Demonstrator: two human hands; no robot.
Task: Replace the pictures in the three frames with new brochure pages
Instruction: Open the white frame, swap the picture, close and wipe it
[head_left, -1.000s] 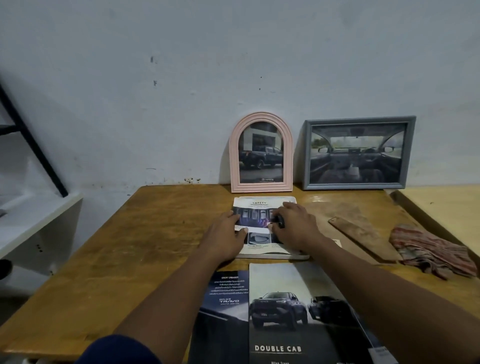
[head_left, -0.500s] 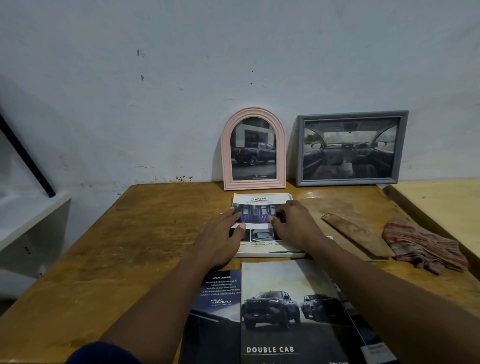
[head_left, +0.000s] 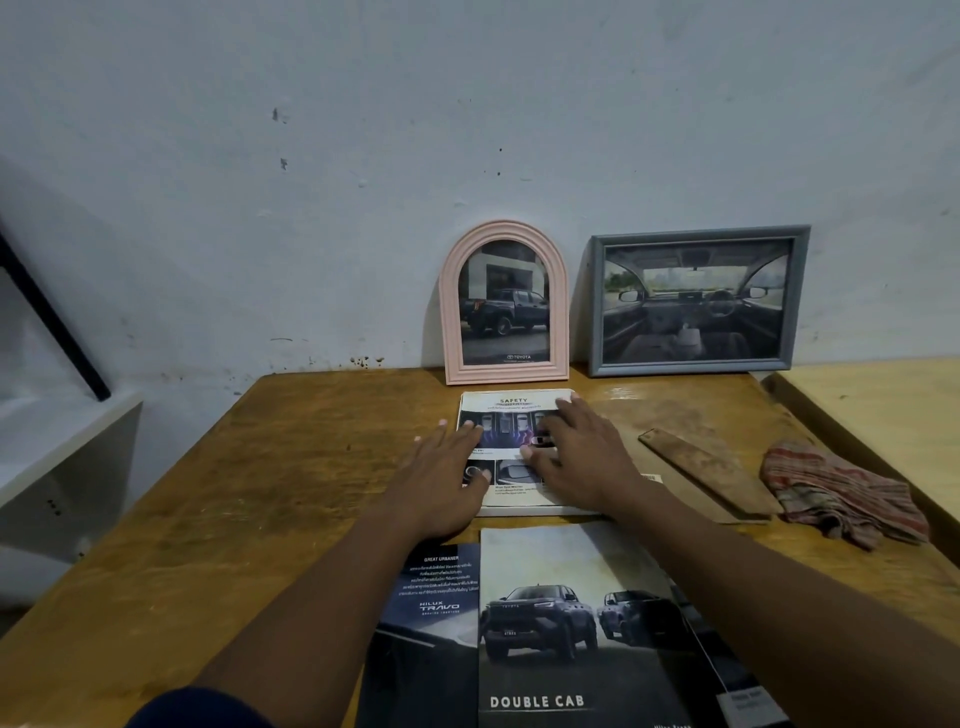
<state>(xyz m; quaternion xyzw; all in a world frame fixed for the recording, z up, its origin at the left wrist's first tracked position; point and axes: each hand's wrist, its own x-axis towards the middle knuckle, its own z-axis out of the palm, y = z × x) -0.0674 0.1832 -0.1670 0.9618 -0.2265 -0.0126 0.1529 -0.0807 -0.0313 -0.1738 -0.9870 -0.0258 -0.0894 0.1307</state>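
A white frame lies flat on the wooden table with a "SAFETY" brochure page on top of it. My left hand rests on the page's left edge with its fingers spread. On the page's right half, my right hand presses down with straight fingers. A pink arched frame holding a truck picture leans on the wall behind. To its right leans a grey frame holding a car-interior picture. A "DOUBLE CAB" brochure and a dark page lie near me.
A worn wooden board and a checked cloth lie right of the white frame. A paler table adjoins on the right. A white shelf stands at the left. The wall is close behind the frames.
My right hand's fingers have uncurled and now lie flat on the page. My left hand has spread and slid a little further onto the page's left edge.
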